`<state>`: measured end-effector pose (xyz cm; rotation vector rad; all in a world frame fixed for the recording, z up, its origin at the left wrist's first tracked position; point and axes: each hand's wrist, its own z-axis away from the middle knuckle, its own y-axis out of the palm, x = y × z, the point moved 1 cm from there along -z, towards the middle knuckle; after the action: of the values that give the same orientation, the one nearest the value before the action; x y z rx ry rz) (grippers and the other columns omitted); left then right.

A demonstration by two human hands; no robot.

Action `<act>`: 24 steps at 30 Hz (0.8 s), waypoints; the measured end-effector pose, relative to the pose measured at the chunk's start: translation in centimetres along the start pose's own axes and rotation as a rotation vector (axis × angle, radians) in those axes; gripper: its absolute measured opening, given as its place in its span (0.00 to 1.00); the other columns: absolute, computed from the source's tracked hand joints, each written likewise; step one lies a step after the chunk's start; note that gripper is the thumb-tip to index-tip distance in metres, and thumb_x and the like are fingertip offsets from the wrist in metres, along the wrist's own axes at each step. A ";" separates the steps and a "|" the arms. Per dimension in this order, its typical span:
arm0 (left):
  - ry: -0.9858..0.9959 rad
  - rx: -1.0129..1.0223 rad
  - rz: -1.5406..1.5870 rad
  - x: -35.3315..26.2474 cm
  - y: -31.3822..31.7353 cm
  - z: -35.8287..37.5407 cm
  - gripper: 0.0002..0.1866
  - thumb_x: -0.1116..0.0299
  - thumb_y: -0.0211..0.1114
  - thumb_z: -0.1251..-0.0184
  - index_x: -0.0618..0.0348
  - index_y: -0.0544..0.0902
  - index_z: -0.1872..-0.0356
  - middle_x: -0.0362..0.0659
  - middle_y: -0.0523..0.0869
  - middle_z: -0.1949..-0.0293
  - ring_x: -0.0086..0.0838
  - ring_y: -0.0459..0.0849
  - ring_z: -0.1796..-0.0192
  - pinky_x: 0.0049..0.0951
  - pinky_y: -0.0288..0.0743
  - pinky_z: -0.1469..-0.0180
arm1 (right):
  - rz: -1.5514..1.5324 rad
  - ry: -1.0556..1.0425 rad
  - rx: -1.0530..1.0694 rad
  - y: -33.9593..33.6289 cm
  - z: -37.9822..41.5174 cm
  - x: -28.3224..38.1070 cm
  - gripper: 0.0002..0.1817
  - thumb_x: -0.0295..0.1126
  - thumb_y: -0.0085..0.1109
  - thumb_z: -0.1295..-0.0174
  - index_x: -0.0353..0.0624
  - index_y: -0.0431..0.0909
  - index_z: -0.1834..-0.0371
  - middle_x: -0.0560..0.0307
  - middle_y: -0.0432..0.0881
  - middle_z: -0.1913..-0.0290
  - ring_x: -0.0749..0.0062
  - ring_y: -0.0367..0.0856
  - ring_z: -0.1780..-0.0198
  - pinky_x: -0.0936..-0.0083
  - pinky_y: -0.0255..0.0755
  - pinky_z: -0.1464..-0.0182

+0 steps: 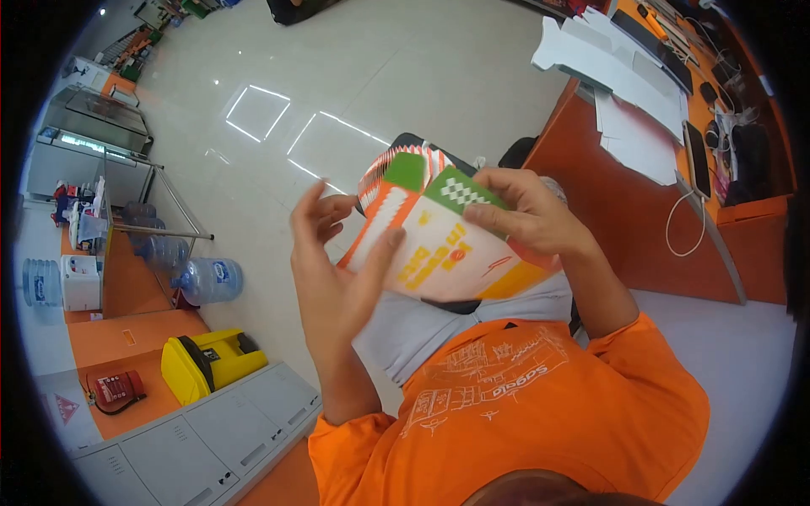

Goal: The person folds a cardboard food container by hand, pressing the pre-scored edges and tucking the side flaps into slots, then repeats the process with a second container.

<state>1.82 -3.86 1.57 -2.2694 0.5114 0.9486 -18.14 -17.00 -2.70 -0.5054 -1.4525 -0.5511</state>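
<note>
A printed cardboard carton [460,244], white with green, orange and yellow areas, tilts over my lap. My right hand [531,215] pinches its green checkered flap at the upper right, thumb in front. Along the left side is my left hand [337,261], its fingers spread apart and its thumb overlapping the carton's front face. Behind the top edge, a red-and-white striped part with a zigzag border [388,169] fans out near my left fingertips. A second green flap [407,171] stands up beside it.
To the right is an orange desk [548,143] with papers [624,76], a phone [697,158] and a white cable [672,232]. On the left are large water bottles [213,280], a yellow case [213,361], a red pouch [116,388] and grey lockers [194,438].
</note>
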 end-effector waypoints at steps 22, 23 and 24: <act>0.004 0.104 -0.195 5.1 -5.8 4.3 0.27 0.77 0.69 0.32 0.64 0.72 0.33 0.49 0.79 0.37 0.39 0.77 0.33 0.40 0.68 0.29 | 0.161 -0.087 0.241 -0.4 -0.4 -4.7 0.18 0.35 0.64 0.26 0.34 0.80 0.41 0.54 0.88 0.52 0.73 0.84 0.52 0.76 0.77 0.46; -0.004 0.327 -0.130 3.5 -4.8 3.6 0.26 0.77 0.70 0.34 0.64 0.74 0.35 0.50 0.81 0.39 0.38 0.79 0.35 0.39 0.69 0.30 | 0.188 -0.112 0.275 -0.1 -0.5 -4.6 0.16 0.35 0.64 0.26 0.34 0.80 0.44 0.54 0.87 0.54 0.73 0.83 0.54 0.76 0.77 0.49; 0.013 0.431 -0.108 3.3 -3.2 3.2 0.20 0.77 0.69 0.32 0.64 0.77 0.41 0.50 0.83 0.46 0.35 0.81 0.42 0.35 0.73 0.37 | 0.215 -0.142 0.304 0.1 -0.5 -4.5 0.14 0.35 0.63 0.26 0.34 0.81 0.46 0.54 0.86 0.57 0.73 0.82 0.56 0.76 0.77 0.51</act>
<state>4.19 0.23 -1.37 -1.8941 0.5356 0.6920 -17.84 -17.00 -7.24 -0.4570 -1.5604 -0.1215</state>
